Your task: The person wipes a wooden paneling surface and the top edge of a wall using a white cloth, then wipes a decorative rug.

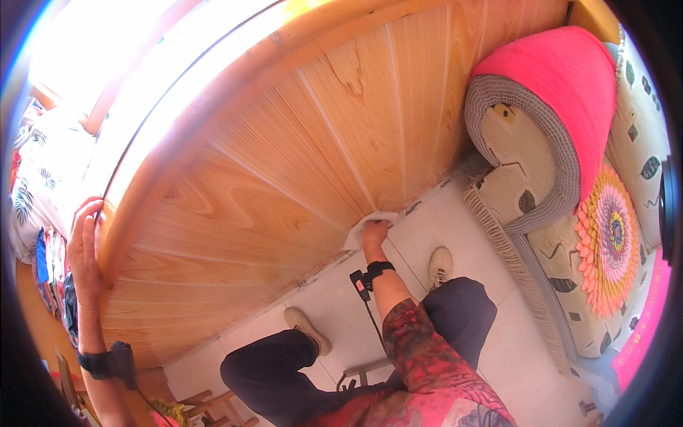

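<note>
My right hand (pixel 376 234) presses a folded white cloth (pixel 353 238) against the bottom of a wood-grain panel wall (pixel 299 176), where the panelling meets the tiled floor (pixel 395 325). Part of the cloth is hidden under the fingers. At far left, my left hand (pixel 85 251) grips the rounded wooden rim (pixel 160 144) along the top of the panelling, its fingers bent over the edge. Both wrists carry black straps with small devices.
A sofa with a patterned cover (pixel 565 272), a pink cloth (pixel 555 69) over its arm and a round flower-like mat (pixel 613 235) stands at right. Folded clothes (pixel 50 267) lie at left. A wooden stool (pixel 213 405) is at lower left. My shoes (pixel 309 328) rest on the tiles.
</note>
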### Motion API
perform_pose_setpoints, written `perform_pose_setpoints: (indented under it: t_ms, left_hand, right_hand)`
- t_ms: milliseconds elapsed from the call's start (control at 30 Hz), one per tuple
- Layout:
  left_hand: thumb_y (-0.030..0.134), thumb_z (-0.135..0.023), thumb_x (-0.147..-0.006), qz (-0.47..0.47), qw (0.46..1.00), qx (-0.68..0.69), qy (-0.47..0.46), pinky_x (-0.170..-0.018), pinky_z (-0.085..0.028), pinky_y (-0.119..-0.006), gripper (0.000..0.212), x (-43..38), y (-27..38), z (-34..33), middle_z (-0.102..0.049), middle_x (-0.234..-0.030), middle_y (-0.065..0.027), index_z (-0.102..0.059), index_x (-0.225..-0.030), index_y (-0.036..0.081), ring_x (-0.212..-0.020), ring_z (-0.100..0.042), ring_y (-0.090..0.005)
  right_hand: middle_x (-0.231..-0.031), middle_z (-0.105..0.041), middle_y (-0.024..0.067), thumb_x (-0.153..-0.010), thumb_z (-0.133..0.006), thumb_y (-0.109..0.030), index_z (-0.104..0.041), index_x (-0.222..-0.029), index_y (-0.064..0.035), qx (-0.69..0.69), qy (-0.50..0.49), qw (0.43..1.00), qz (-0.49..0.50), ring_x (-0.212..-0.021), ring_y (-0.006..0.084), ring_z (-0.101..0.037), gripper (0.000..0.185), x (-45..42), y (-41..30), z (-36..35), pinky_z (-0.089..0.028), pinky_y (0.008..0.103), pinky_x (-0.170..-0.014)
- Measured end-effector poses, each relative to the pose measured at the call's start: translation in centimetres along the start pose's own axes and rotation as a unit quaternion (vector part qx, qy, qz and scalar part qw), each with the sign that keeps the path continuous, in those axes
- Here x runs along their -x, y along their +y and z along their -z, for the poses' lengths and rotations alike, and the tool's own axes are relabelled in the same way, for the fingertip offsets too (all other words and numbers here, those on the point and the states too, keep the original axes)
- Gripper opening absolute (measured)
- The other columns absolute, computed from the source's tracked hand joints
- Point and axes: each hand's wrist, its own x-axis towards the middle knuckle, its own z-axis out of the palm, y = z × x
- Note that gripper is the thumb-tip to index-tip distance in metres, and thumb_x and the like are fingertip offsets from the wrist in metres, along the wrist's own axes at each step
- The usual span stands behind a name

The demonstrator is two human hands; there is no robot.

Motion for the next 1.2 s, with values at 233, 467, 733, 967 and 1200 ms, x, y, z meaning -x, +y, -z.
perform_pose_setpoints:
  t_ms: [233, 467, 733, 967, 1200]
  left_hand:
    - [0.015, -0.037, -0.091, -0.008, 0.999, 0.039, 0.005, -0.083, -0.037, -0.023, 0.026, 0.2, 0.1, 0.2, -0.050, -0.110, -0.0094, -0.053, -0.102, -0.002, -0.099, -0.047, -0.0147]
    - [0.015, -0.037, -0.090, -0.006, 1.000, 0.018, 0.016, -0.082, -0.037, -0.024, 0.026, 0.0, -0.1, -0.3, -0.052, -0.106, -0.0103, -0.053, -0.100, -0.004, -0.097, -0.048, -0.0155]
    - [0.015, -0.032, -0.092, -0.011, 0.999, -0.036, 0.006, -0.090, -0.033, -0.027, 0.030, -0.4, 0.0, -0.2, -0.052, -0.108, -0.0113, -0.052, -0.101, -0.005, -0.105, -0.047, -0.0193]
    - [0.011, -0.035, -0.090, -0.020, 0.998, -0.054, 0.025, -0.089, -0.035, -0.026, 0.026, -0.9, 0.8, -0.4, -0.055, -0.105, -0.0121, -0.053, -0.099, -0.006, -0.102, -0.049, -0.0180]
    - [0.013, -0.037, -0.089, -0.023, 0.998, -0.038, 0.033, -0.086, -0.035, -0.024, 0.026, -1.0, -0.4, -1.1, -0.055, -0.104, -0.0124, -0.053, -0.097, -0.005, -0.099, -0.049, -0.0162]
  right_hand:
    - [-0.086, -0.056, 0.0110, -0.075, -0.050, 0.000, -0.052, -0.093, 0.0035, -0.167, 0.046, 0.959, 0.225, -0.079, 0.0233, -0.052, 0.018, -2.2, -10.3, 3.4, -0.041, 0.0312, -0.074]
    - [-0.101, -0.046, 0.0183, -0.071, -0.053, -0.001, -0.048, -0.105, -0.0002, -0.117, 0.128, 0.818, 0.549, -0.096, 0.0349, -0.043, 0.034, 2.9, -33.3, 8.6, -0.036, 0.0414, -0.081]
    - [-0.101, -0.046, 0.0224, -0.073, -0.047, 0.000, -0.046, -0.097, 0.0035, -0.081, 0.218, 0.838, 0.494, -0.096, 0.0369, -0.043, 0.024, -1.9, -29.0, 5.3, -0.033, 0.0429, -0.084]
    - [-0.097, -0.051, 0.0230, -0.077, -0.044, -0.001, -0.046, -0.097, 0.0080, -0.124, 0.154, 0.958, 0.209, -0.096, 0.0354, -0.046, 0.022, -12.7, -9.6, 4.0, -0.035, 0.0389, -0.083]
    - [-0.111, -0.050, 0.0253, -0.079, -0.043, 0.001, -0.045, -0.107, 0.0095, -0.038, 0.040, 0.988, 0.143, -0.103, 0.0336, -0.048, 0.030, -6.9, -3.2, 2.3, -0.036, 0.0348, -0.087]
